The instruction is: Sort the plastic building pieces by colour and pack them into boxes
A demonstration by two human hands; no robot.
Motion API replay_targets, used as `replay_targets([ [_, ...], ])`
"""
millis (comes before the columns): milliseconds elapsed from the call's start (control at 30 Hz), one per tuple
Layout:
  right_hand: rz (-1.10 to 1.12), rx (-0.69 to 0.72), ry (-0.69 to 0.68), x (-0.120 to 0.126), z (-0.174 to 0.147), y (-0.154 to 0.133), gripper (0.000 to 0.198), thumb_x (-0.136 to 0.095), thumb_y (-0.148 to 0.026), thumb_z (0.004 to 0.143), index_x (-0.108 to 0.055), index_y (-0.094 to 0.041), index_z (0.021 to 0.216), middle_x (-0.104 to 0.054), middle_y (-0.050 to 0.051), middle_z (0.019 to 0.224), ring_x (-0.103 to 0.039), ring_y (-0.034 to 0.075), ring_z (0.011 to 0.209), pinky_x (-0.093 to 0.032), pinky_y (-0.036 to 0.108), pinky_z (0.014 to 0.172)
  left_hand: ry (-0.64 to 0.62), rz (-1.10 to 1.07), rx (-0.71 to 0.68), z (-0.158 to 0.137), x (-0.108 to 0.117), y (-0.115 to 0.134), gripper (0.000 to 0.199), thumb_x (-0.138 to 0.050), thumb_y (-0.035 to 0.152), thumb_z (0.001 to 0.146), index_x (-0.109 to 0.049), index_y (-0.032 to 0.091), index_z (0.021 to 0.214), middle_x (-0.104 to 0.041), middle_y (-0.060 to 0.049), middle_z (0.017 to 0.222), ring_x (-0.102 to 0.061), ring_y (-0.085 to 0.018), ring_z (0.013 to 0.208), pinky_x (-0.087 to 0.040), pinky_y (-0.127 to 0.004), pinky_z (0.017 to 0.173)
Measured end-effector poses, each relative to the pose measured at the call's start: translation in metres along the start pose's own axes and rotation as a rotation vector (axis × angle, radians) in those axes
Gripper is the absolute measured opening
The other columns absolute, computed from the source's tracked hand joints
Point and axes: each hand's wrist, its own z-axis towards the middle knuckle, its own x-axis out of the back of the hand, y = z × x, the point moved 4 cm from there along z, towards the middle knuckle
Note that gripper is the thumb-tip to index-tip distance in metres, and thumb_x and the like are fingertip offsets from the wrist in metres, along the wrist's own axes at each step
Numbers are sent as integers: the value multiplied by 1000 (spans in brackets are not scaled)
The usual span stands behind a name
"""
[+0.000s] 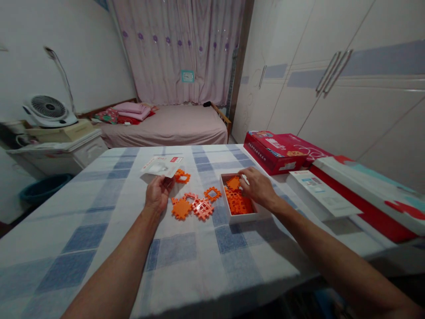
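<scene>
My left hand [158, 193] is closed on the near edge of a white printed box lid [162, 166], which tilts up over the tablecloth. Just right of it lie several orange interlocking plastic pieces, among them a solid toothed piece [181, 209], an open-centred ring [212, 193] and a lattice piece [202, 208]. One more orange piece [182, 176] sits near the lid. My right hand [257, 185] reaches into a small white box [243, 218] full of orange pieces. Its fingers are closed on an orange toothed piece [233, 183] at the box's far end; the fingertips are partly hidden.
Red boxes [275, 153] stand at the table's far right. Nearer lie a white printed sheet or lid [323, 195] and a large white-and-red box [368, 195]. A checked blue-and-white cloth [129, 239] covers the table. Behind are a bed [186, 124] and wardrobes [299, 88].
</scene>
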Motion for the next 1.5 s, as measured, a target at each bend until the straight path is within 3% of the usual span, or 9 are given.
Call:
replay_targets([
  [67,88,127,25,-1,-4,-8,26,-48,-17,87,-64,-17,108,-63,10,112,-58,19,100,-45,29,85,-2,-2,2,-1,-1,0,13,-53,6,75,-59,16,68,-65,1,63,-60,-10,57,-55,-21,62],
  [200,280,492,-118,-11,-12,-29,41,-50,0,75,-63,-19,109,-62,7,118,-52,18,114,-40,33,99,-3,-9,7,-2,-1,1,14,-53,6,75,-57,16,65,-65,0,64,-61,-11,59,-55,-22,61],
  [267,308,543,-158,-16,-13,-34,41,-50,3,72,-63,-18,105,-62,7,118,-52,19,116,-39,35,101,-5,-12,5,-2,-1,1,15,-53,6,75,-57,16,65,-65,0,65,-62,-11,60,-55,-22,62],
  [533,275,438,-145,-23,-10,-28,28,-43,3,77,-59,-17,88,-63,6,98,-58,15,97,-45,28,86,20,-25,-7,0,1,1,14,-51,6,76,-58,16,68,-64,1,63,-61,-10,58,-55,-21,62],
  [800,163,402,44,17,0,-12,19,-43,-10,89,-60,-17,93,-61,8,97,-57,16,89,-44,26,81,32,-27,-12,0,3,1,16,-52,5,75,-55,16,65,-65,0,64,-62,-10,59,-55,-21,62],
  [1033,-103,553,-170,7,5,-27,35,-42,-7,90,-60,-21,117,-63,10,108,-57,21,99,-40,32,85,40,-20,-8,0,2,1,16,-51,5,76,-56,17,66,-63,2,60,-60,-9,57,-55,-20,60],
  [1300,-178,281,-292,-20,2,-15,25,-48,-19,89,-67,-19,105,-67,11,112,-60,25,103,-43,34,82,46,-50,-4,-1,1,1,17,-51,5,76,-55,16,64,-65,0,61,-61,-10,56,-53,-21,60],
  [1367,-144,271,-284,-18,2,-14,24,-49,-21,89,-68,-19,104,-68,11,110,-61,25,103,-43,35,84,57,-63,-14,0,2,1,15,-53,6,75,-55,16,65,-64,1,61,-60,-10,55,-53,-22,61],
  [1500,18,261,-136,-3,12,-30,25,-51,-21,89,-66,-18,108,-67,10,112,-59,22,105,-42,34,91,89,-97,-46,3,5,0,13,-55,7,73,-54,16,64,-63,2,61,-61,-10,57,-52,-24,65],
])
